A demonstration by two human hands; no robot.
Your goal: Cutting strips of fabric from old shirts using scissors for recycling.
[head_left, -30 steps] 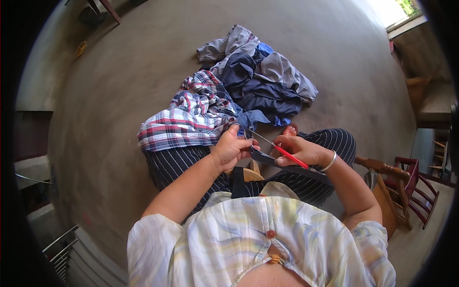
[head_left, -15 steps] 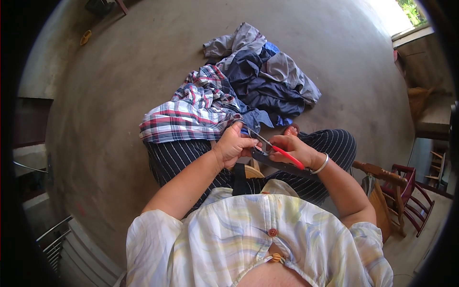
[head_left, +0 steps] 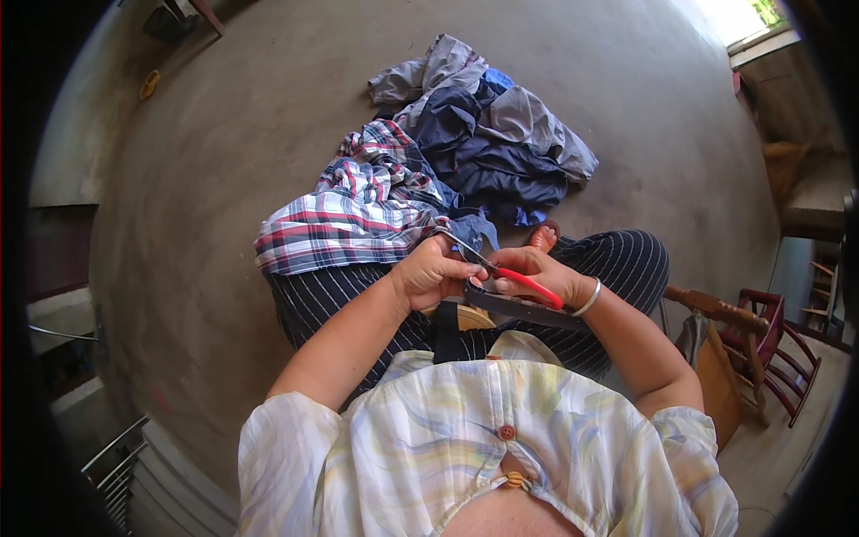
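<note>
Red-handled scissors [head_left: 531, 286] are in my right hand [head_left: 557, 274], their metal blades pointing up and left toward the cloth edge. My left hand [head_left: 433, 272] is closed on the edge of a red, white and navy plaid shirt [head_left: 335, 228], close beside the blades. The shirt spreads over my left leg and onto the floor. A dark strip of cloth [head_left: 523, 310] runs below both hands, from near my left fingertips to my right wrist. Just past the blades hangs a dark blue flap of cloth [head_left: 474, 225]. My left fingertips are partly hidden.
A heap of navy and grey clothes [head_left: 501, 134] lies on the concrete floor [head_left: 206, 179] in front of me. To the right stand a wooden chair [head_left: 716, 318] and a dark red chair [head_left: 787, 358]. A yellow slipper [head_left: 149, 85] lies far left, and white slats [head_left: 165, 483] are at lower left.
The scissors and my right hand have shifted slightly left and the handles sit a little closer to my left hand. The dark strip has moved slightly. My left hand keeps its hold.
</note>
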